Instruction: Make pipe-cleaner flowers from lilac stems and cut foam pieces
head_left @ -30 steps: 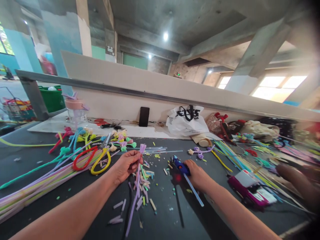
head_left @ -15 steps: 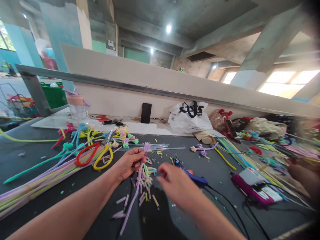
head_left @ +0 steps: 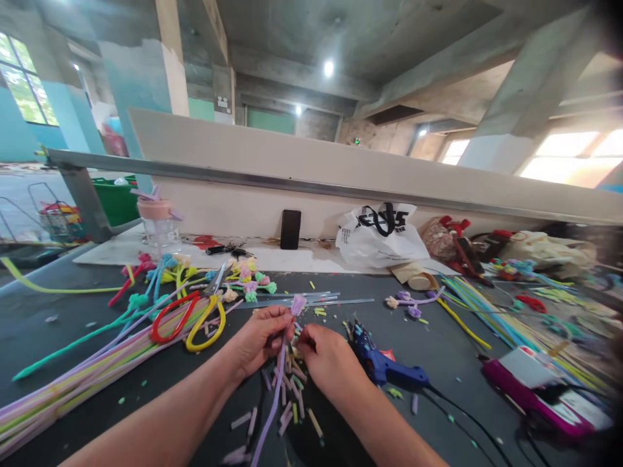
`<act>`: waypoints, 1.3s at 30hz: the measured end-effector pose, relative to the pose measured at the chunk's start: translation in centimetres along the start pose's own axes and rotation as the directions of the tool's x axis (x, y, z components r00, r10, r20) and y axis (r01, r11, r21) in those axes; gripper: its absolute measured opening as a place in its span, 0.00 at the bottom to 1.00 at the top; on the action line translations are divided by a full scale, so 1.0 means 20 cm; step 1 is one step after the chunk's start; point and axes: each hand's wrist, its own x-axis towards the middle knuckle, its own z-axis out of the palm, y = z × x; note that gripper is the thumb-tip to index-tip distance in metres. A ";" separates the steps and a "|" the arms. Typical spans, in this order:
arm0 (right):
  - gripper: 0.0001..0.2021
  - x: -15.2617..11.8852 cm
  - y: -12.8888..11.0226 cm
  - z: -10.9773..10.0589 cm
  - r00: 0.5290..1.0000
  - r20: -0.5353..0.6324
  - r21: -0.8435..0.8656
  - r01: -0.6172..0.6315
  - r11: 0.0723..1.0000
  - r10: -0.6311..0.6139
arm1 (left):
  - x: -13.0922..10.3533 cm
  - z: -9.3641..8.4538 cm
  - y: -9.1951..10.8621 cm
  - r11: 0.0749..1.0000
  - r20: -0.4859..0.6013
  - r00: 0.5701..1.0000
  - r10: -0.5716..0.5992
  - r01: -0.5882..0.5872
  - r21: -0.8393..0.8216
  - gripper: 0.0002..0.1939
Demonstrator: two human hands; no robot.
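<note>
My left hand (head_left: 263, 338) pinches a lilac pipe cleaner (head_left: 274, 408) just below a lilac tuft (head_left: 298, 305) at its top; the long stem hangs down toward me. Close on its right, my right hand (head_left: 327, 358) has thumb and fingers drawn together. Whatever those fingertips hold, if anything, is hidden. Short cut pipe cleaner pieces (head_left: 299, 395), mostly lilac with some yellow-green and beige, lie scattered beneath both hands. Right of my right hand rests a blue glue gun (head_left: 396, 373) with a black cord. Scissors (head_left: 208, 327) with red and yellow handles lie left of my left hand.
Long pipe cleaners (head_left: 63, 395) lie bundled at the left, with finished fluffy flowers (head_left: 248, 275) behind. Clear glue sticks (head_left: 316, 299) lie ahead. A phone (head_left: 291, 229), a cup (head_left: 160, 224) and a white bag (head_left: 377, 240) stand along the back. A magenta device (head_left: 530, 395) sits right.
My right hand has moved left and up, closing its fingers beside the left hand. The left hand still grips the lilac pipe cleaner. Another person's hand at the far right is no longer distinct.
</note>
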 end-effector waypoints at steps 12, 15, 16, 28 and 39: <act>0.08 -0.01 0.06 0.02 0.991 -0.072 0.347 -0.080 0.934 0.111 | -0.01 0.07 0.01 0.998 0.011 1.000 -0.013 0.013 -0.056 0.11; 0.09 0.00 0.07 0.02 0.982 -0.128 0.360 -0.083 0.929 0.137 | -0.02 0.08 0.01 0.997 0.019 1.000 -0.012 0.014 -0.078 0.11; 0.09 0.00 0.08 0.02 0.978 -0.150 0.366 -0.081 0.927 0.145 | -0.02 0.08 0.02 0.997 0.019 1.000 -0.015 0.016 -0.080 0.10; 0.08 -0.01 0.10 -0.13 0.909 -0.404 0.064 0.142 0.988 -0.104 | -0.03 0.07 0.01 0.995 0.027 0.996 -0.089 0.088 0.050 0.09; 0.07 -0.02 0.09 -0.14 0.913 -0.361 -0.036 0.189 0.981 -0.189 | -0.05 0.10 0.02 0.971 0.040 0.996 -0.086 0.074 0.227 0.12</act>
